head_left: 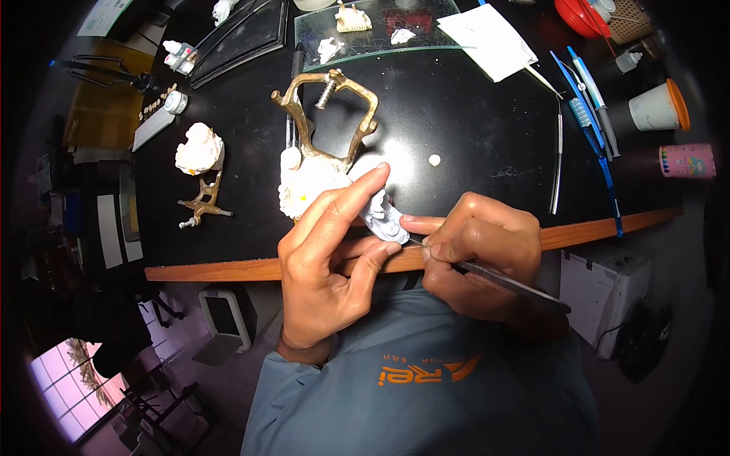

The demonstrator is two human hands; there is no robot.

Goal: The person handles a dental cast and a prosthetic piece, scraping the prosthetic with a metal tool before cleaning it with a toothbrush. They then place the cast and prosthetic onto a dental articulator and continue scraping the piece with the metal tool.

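My left hand [327, 266] is closed around a small pale plaster dental cast [384, 220], holding it above the table's front edge. In my right hand [487, 254] is a slim metal dental carver [511, 283], gripped like a pen. Its thin tip meets the lower right edge of the cast, where my right fingers also come close. Just beyond my left hand stands a brass articulator frame [372, 102] with a white plaster model [308, 185] at its base. Part of that model is hidden by my left fingers.
To the left, another plaster model [200, 148] sits on a brass articulator part [205, 199]. A glass slab [304, 32] bears small white pieces at the back. Toward the right are folded paper [490, 42], a blue toothbrush [582, 114], a paper cup [652, 108] and a pink tin [687, 161].
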